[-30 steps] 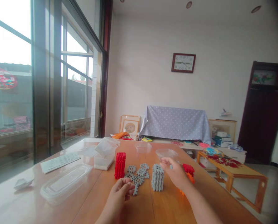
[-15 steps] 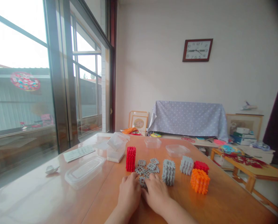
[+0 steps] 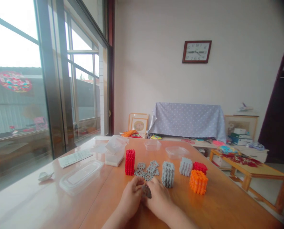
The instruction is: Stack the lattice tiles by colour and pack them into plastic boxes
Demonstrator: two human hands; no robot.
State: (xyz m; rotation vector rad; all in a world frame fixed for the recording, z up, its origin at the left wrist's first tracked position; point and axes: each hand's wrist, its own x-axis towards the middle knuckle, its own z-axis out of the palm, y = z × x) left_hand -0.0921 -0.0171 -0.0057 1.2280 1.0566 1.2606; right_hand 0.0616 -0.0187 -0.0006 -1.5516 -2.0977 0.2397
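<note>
My left hand (image 3: pixel 131 195) and my right hand (image 3: pixel 159 194) are close together near the front of the table, fingers curled in. Between them they hold a grey interlocking plastic tile (image 3: pixel 146 191), partly hidden by the fingers. Just beyond my fingertips several loose grey tiles (image 3: pixel 152 169) lie in an overlapping spread. A tall red stack of tiles (image 3: pixel 130 163) stands at their left. On their right is an upright grey stack (image 3: pixel 168 175), close to my right hand.
Farther right stand a lighter grey stack (image 3: pixel 186 167), a red stack (image 3: pixel 200 167) and an orange stack (image 3: pixel 198 182). Clear plastic boxes (image 3: pixel 114 157), a lid (image 3: pixel 81 178), a printed sheet (image 3: pixel 75 158) and a crumpled white item (image 3: pixel 45 176) occupy the left side.
The grey tile that lay by my fingers is now lifted and tilted between both hands, drawn slightly nearer to me. The head view has turned a little to the right.
</note>
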